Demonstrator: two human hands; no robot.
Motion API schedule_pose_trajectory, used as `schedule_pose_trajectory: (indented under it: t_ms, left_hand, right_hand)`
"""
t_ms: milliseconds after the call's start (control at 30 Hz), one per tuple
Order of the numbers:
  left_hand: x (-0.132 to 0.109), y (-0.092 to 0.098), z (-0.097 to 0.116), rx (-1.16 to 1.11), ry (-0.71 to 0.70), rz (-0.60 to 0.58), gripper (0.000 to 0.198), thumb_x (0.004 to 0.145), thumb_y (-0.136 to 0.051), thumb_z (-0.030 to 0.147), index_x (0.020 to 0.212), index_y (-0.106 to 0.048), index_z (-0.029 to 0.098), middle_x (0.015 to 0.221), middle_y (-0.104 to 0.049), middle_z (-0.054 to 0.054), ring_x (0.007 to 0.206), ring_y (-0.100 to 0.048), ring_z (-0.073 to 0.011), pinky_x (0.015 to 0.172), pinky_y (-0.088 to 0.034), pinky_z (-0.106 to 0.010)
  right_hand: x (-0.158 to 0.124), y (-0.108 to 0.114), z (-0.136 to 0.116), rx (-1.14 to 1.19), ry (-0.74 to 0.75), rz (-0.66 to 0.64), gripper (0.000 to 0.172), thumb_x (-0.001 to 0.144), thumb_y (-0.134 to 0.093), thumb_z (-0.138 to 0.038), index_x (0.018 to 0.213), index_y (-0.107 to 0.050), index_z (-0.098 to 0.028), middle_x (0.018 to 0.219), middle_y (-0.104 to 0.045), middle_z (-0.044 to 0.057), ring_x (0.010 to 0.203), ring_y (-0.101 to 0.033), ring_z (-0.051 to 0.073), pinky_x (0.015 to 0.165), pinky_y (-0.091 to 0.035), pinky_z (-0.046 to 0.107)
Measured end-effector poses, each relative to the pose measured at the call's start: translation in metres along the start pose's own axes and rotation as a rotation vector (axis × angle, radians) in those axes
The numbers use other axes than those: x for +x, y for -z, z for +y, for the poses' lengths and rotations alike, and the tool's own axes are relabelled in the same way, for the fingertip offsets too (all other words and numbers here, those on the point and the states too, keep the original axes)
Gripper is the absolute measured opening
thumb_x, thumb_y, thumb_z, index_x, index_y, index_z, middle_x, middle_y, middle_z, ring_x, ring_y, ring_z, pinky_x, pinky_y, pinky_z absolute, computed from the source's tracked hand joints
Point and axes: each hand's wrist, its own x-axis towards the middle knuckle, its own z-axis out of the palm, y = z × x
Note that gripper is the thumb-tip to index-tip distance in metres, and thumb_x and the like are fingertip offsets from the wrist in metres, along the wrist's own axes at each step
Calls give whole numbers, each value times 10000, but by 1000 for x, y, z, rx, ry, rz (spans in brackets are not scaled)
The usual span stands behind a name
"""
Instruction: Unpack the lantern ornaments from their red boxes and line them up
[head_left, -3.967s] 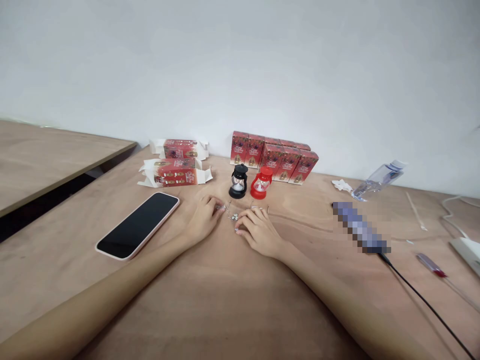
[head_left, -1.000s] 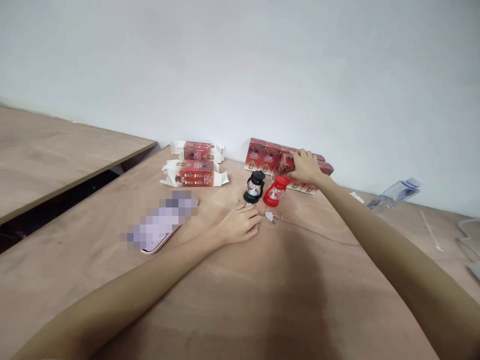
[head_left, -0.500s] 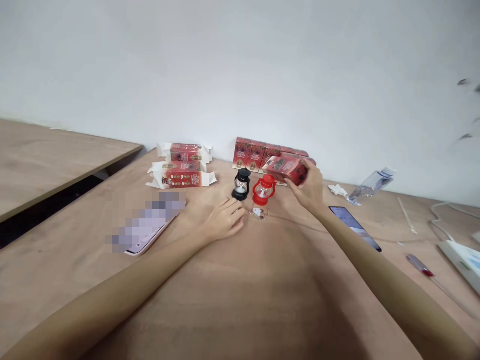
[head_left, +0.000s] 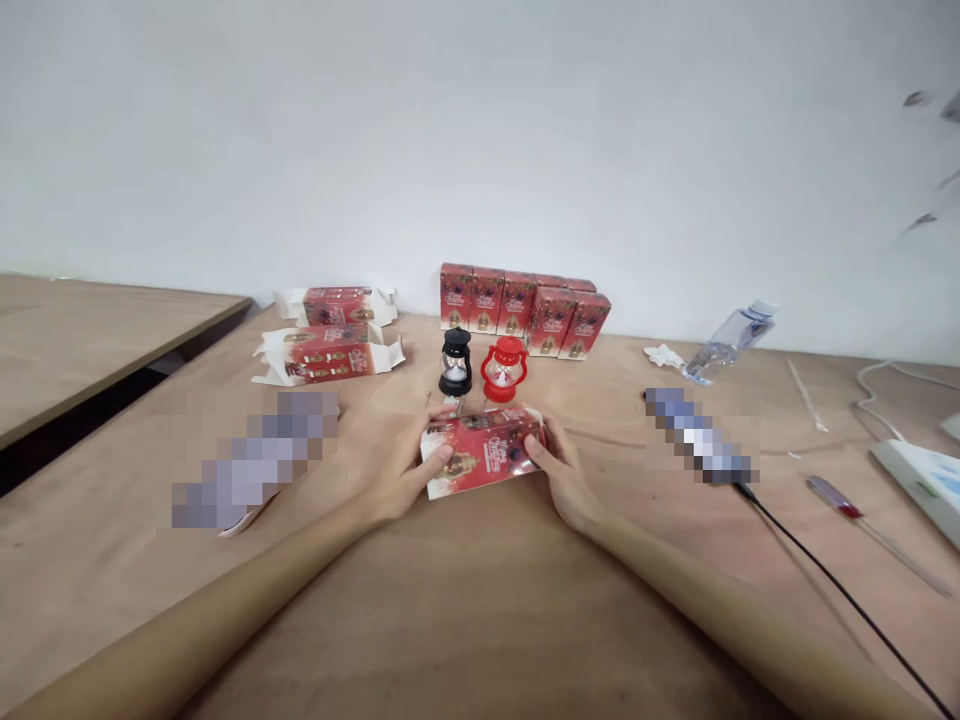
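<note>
Left hand (head_left: pixel 405 472) and right hand (head_left: pixel 570 480) grasp a red box (head_left: pixel 484 455) — fingers behind it mostly hidden.

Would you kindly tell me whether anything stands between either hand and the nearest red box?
Nothing visible does: the left hand holds the red box at its left end, the right hand at its right end. The black lantern and red lantern stand beyond it.

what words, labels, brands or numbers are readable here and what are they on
"Christmas", probably, in white script on the held box; the line below is too small.
Standing boxes: white lettering, too small to read.
Opened boxes: printing too small to read.
White device at right: nothing readable.
</note>
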Motion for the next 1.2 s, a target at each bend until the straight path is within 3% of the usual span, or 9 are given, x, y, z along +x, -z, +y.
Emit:
schedule_pose_trajectory:
  t_ms: [167,267,367,467,600,767,900,1067,1200]
  left_hand:
    - [-5,7,6,-321,258,36,508,691,-701,477,1099,-560,209,1119,-639,-69,971,-635,-286,812,-522,-381]
    - [6,10,4,-555,408,162,503,651,-737,373,1093,-559,212,979,-692,-38,859,-675,-261,789,-544,-391]
    - [16,13,4,-750,449,324,280,751,-651,313,984,-600,167,882,-711,-48,848,-679,-232,824,-551,-376]
    - [22,15,9,-909,461,377,187,858,-519,283,968,-610,161,911,-714,-51,850,-682,-201,843,-557,-364]
    - [23,14,13,-928,506,401,190,889,-465,264,928,-619,159,878,-720,-41,826,-688,-188,857,-561,-364]
    - [21,15,6,-855,451,354,138,814,-581,273,906,-620,178,886,-721,-42,961,-668,-236,918,-535,-394]
    - [19,18,-2,-798,438,239,190,740,-660,312,898,-634,209,919,-721,-33,1007,-647,-274,886,-548,-404]
    - [14,22,-5,-738,407,132,459,605,-761,303,1027,-598,218,1019,-696,-31,1020,-632,-281,851,-551,-394]
    - [13,23,-4,-709,392,102,485,602,-744,301,1055,-577,252,1058,-671,-25,1041,-617,-278,845,-547,-391]
  right_hand:
    - [14,-1,7,135,-57,-23,457,806,-540,-592,1097,-623,-250,1127,-669,34,1052,-612,223,914,-484,363]
    - [14,0,4,232,-108,19,476,779,-560,-611,1050,-632,-226,1061,-687,52,938,-657,225,802,-534,354]
    - [9,-3,-1,255,-130,74,494,776,-582,-575,1130,-559,-232,996,-684,54,741,-685,194,664,-555,330]
    - [4,-5,-5,159,-53,113,531,808,-597,-450,1284,-407,-312,1044,-641,28,635,-669,139,602,-548,299]
    - [-6,-5,-6,-27,177,222,387,884,-496,-360,1263,-417,-366,1208,-537,46,806,-645,146,640,-547,307]
    - [-19,-5,-12,-452,448,241,268,886,-469,-295,1118,-582,-368,1272,-420,59,1222,-450,244,973,-442,481]
    - [-15,-6,-17,-498,322,171,272,896,-454,-334,1104,-629,-358,1295,-378,48,1300,-359,243,1071,-338,486]
    - [-4,-4,-9,-378,87,177,230,828,-553,-421,765,-698,-254,1070,-518,57,1070,-507,231,972,-414,419]
    - [0,-4,-7,-319,26,93,165,773,-599,-367,781,-717,-252,1027,-596,45,1013,-542,228,922,-432,390]
